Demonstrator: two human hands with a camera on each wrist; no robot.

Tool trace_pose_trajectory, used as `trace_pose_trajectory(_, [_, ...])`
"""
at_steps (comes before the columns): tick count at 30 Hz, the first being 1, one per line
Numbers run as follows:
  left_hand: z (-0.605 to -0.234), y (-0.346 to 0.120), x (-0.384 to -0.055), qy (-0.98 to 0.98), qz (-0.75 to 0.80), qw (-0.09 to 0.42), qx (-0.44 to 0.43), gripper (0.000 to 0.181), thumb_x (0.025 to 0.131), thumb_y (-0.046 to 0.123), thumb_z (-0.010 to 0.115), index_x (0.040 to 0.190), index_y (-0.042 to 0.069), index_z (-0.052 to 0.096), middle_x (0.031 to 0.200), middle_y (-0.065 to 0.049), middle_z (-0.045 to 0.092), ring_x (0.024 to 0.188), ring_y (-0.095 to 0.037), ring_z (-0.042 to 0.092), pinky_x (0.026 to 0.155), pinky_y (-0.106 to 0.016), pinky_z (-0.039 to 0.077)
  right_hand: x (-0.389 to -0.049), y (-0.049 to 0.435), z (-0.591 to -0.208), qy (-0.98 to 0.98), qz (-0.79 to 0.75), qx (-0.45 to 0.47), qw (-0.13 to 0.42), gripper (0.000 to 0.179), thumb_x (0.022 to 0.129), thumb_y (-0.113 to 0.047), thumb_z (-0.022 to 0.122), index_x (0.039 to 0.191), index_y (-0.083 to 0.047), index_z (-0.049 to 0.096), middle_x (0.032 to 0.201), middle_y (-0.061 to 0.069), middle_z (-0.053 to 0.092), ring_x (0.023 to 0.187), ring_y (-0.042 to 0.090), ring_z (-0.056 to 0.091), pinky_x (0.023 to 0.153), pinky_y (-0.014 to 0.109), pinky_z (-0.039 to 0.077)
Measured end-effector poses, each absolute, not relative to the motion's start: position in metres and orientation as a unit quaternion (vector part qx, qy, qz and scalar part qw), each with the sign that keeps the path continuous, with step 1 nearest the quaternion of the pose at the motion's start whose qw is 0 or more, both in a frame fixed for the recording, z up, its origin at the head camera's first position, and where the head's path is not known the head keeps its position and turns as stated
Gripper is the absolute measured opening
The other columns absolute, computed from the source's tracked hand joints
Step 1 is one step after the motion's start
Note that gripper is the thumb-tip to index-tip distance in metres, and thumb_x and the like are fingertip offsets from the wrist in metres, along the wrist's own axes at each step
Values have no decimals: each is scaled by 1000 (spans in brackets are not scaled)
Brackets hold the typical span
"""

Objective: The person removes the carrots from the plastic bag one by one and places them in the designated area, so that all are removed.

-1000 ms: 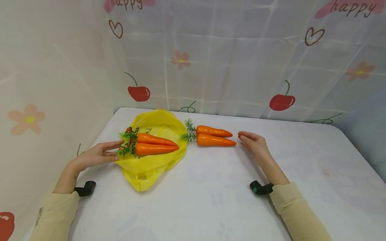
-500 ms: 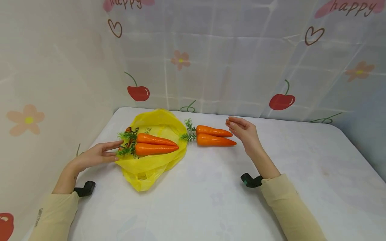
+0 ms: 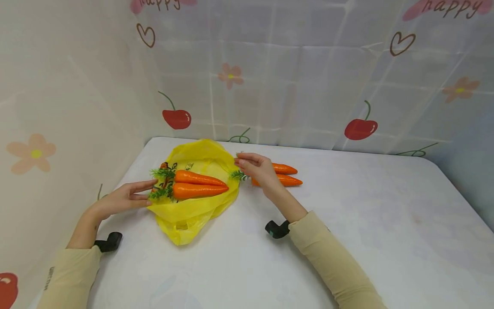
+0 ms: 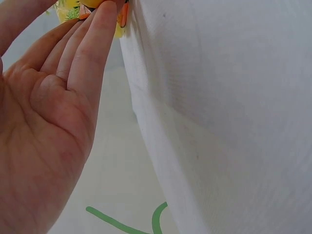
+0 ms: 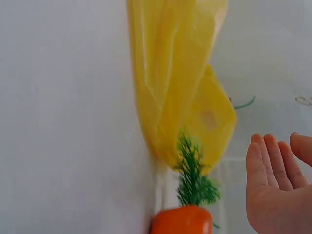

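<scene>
A yellow plastic bag [image 3: 183, 212] lies spread on the table, with two orange carrots [image 3: 200, 191] side by side on it, green tops to the left. At the bag's left edge rests my left hand [image 3: 119, 199], its fingers extended to the bag beside the carrot tops; in the left wrist view the fingers are nearly straight. Two more carrots [image 3: 287, 181] lie on the table right of the bag. Over their top ends hovers my right hand [image 3: 262, 171], partly hiding them. The right wrist view shows straight, empty fingers [image 5: 270, 161] apart from the carrot top [image 5: 192, 180] and bag.
The white table [image 3: 386, 214] runs up to a printed curtain [image 3: 285, 94] at the back, and another patterned sheet [image 3: 69, 107] hangs on the left. A black wrist camera [image 3: 277, 229] sits on the right wrist, another [image 3: 109, 242] on the left.
My right hand has moved left, from beyond the tips of the right-hand carrots to above their green tops. The left hand, the bag and the carrots have stayed in place.
</scene>
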State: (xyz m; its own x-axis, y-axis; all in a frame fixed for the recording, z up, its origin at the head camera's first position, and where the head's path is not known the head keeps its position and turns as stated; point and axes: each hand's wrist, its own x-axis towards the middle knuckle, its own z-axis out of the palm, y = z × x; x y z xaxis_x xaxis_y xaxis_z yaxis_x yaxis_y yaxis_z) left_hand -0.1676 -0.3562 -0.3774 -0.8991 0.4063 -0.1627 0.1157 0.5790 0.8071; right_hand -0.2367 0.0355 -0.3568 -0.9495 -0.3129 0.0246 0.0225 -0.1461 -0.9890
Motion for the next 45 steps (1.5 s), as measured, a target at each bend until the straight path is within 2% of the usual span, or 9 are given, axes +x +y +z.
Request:
trace_pose_trajectory(6, [-379, -355, -168, 870, 437, 165, 158, 66, 91, 17, 62, 144, -3, 29, 144, -29, 28, 120, -44, 44, 93, -42, 42, -237, -10, -375, 685, -701, -132, 150, 31, 92, -7, 60, 120, 5, 59, 111, 13, 65, 103, 21, 61, 87, 30, 47])
trace_pose_trajectory(14, [-379, -355, -169, 868, 438, 160, 169, 66, 91, 16, 63, 144, -4, 29, 143, -31, 29, 118, -44, 45, 92, -39, 43, -241, -36, -385, 757, -619, -168, 129, 28, 91, -6, 62, 116, 3, 63, 111, 10, 65, 100, 19, 61, 81, 24, 49])
trace_pose_trajectory(19, [-377, -355, -168, 872, 432, 157, 169, 67, 91, 17, 63, 144, -4, 29, 142, -30, 30, 118, -44, 46, 93, -41, 43, -243, -41, -386, 776, -600, -154, 118, 26, 89, -5, 63, 114, 2, 65, 108, 8, 66, 98, 18, 61, 80, 22, 49])
trace_pose_trajectory(25, [-378, -355, -167, 871, 436, 161, 160, 67, 90, 17, 64, 144, -3, 29, 143, -30, 29, 119, -43, 45, 93, -46, 41, -245, -41, -388, 798, -562, -173, 132, 28, 89, -5, 64, 116, 1, 64, 110, 10, 65, 101, 20, 60, 83, 23, 48])
trace_pose_trajectory(32, [-377, -356, -167, 866, 444, 165, 162, 66, 90, 13, 63, 143, -6, 29, 142, -32, 29, 119, -44, 45, 91, -41, 44, -247, -41, -393, 833, -487, -229, 129, 31, 90, -5, 62, 120, 0, 61, 114, 10, 63, 104, 20, 58, 88, 24, 45])
trace_pose_trajectory(45, [-378, -356, -167, 867, 442, 173, 151, 68, 90, 16, 63, 144, -4, 28, 143, -31, 27, 120, -43, 43, 92, -38, 44, -249, -41, -398, 836, -484, -235, 108, 30, 88, -5, 64, 118, 0, 63, 111, 9, 64, 101, 20, 60, 85, 23, 46])
